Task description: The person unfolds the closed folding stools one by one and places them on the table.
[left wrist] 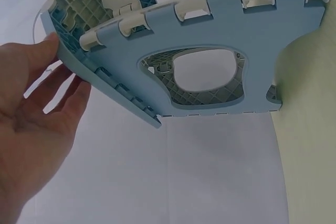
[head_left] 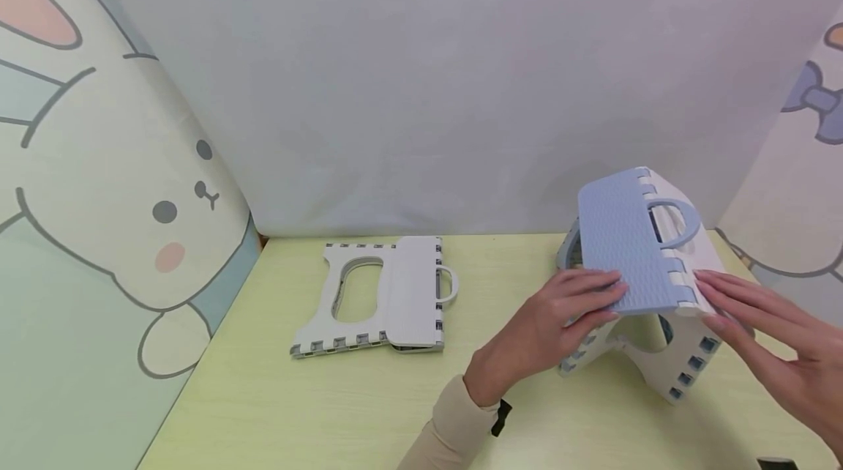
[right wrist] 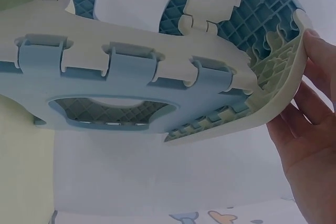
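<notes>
A blue and white folding step stool [head_left: 622, 250] stands partly unfolded at the right of the table, its two top panels peaked like a roof. My left hand [head_left: 549, 320] grips the near edge of the blue panel, fingers over the top and thumb at the rim. On the other side of the ridge, my right hand [head_left: 780, 334] holds the near edge of the white panel [right wrist: 283, 85]. From below, the left wrist view shows the hinged blue and white legs [left wrist: 210, 24] spread apart. A blue carry loop [head_left: 691, 225] sticks up at the ridge.
A second folding step stool, white [head_left: 415, 287], lies folded flat on the yellow-green table [head_left: 250, 397] to the left. Behind the table hangs a pale curtain [head_left: 428, 89]. Cartoon-printed walls [head_left: 99, 236] flank both sides. A small dark object [head_left: 777, 463] shows at the bottom right.
</notes>
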Action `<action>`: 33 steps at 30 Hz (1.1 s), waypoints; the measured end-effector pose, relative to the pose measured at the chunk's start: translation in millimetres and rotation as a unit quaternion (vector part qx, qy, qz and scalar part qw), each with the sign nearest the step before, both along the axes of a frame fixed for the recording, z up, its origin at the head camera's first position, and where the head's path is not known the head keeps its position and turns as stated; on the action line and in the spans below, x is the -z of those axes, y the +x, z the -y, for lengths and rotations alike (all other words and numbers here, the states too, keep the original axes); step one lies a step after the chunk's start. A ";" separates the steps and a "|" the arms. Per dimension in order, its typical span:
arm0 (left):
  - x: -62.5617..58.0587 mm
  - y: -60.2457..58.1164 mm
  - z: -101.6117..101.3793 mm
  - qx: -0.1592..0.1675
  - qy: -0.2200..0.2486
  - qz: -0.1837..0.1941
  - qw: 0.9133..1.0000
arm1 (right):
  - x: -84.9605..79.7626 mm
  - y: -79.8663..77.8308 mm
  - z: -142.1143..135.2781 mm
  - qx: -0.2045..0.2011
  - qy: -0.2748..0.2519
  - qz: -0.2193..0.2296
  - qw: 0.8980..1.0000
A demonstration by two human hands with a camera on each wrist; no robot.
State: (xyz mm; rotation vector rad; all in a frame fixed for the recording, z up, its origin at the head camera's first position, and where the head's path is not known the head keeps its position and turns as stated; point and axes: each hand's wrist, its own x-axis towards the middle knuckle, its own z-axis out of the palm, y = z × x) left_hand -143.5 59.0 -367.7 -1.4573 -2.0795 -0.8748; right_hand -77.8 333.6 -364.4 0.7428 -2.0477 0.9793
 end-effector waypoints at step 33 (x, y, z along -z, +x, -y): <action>-0.6 2.9 -2.1 -0.012 0.001 0.014 1.000 | -1.6 -0.5 -2.0 -0.014 0.010 -0.019 1.000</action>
